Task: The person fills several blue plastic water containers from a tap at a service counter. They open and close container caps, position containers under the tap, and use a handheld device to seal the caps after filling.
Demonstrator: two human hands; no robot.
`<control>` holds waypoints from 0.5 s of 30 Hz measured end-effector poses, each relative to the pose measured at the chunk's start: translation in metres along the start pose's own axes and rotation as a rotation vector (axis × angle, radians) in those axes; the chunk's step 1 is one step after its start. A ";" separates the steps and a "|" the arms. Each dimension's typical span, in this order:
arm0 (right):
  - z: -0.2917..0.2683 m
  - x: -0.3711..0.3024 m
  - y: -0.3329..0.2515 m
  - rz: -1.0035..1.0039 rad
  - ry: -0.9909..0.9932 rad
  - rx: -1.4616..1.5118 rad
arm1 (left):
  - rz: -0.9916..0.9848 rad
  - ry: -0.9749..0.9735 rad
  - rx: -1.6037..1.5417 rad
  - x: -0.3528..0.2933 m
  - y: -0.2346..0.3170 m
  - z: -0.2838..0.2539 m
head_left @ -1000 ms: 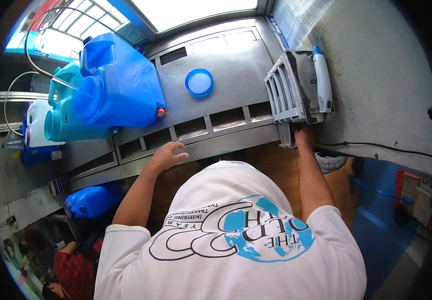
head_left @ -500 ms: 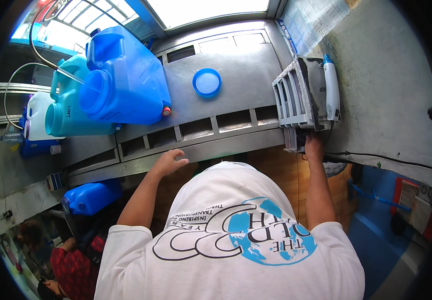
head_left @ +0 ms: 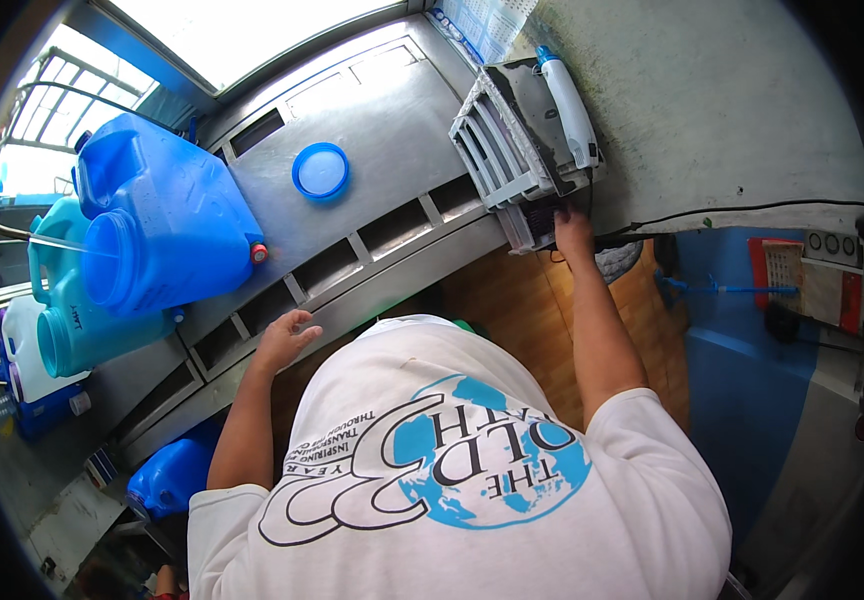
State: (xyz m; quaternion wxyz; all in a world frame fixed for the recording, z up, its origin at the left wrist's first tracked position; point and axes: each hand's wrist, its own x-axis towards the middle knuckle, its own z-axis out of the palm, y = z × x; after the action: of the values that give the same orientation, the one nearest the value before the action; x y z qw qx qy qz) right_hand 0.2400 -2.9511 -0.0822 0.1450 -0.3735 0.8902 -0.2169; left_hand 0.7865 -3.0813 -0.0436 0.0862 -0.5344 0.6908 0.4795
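My left hand (head_left: 285,340) hovers at the front edge of the metal counter (head_left: 382,125), fingers apart and nothing in them. At the right, my right hand (head_left: 574,232) reaches the dark lower part of a white slatted plastic rack (head_left: 492,140); its fingertips are hidden there, so what they touch is unclear. A white handheld device with a blue end (head_left: 570,110) rests on the rack. A large blue water jug (head_left: 167,215) lies on its side to the left, with a clear tube running into its open mouth. A round blue cap (head_left: 321,172) sits on the counter.
Beside the blue jug are a teal jug (head_left: 72,330) and a white jug (head_left: 32,345). Another blue jug (head_left: 172,475) stands below the counter at left. Slots run along the counter's front edge. A black cable (head_left: 742,208) crosses the right wall.
The view has turned toward the right, so the counter and jugs appear tilted and further left. My right hand stays at the rack; my left hand stays open by the counter edge.
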 end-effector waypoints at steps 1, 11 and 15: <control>-0.001 -0.003 -0.004 0.009 0.007 0.018 | 0.002 -0.008 -0.029 0.000 -0.003 0.000; 0.039 -0.052 -0.123 -0.133 -0.286 0.771 | 0.170 -0.162 -0.390 0.035 0.066 -0.001; 0.053 -0.059 -0.182 0.240 -0.488 1.064 | 0.189 -0.154 -0.574 0.063 0.095 0.021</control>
State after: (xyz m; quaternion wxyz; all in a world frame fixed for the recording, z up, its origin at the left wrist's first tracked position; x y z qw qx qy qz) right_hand 0.4118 -3.0374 -0.0326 0.5361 -0.1855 0.6363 -0.5229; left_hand 0.6739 -3.1097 -0.0406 -0.0609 -0.4324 0.5651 0.7000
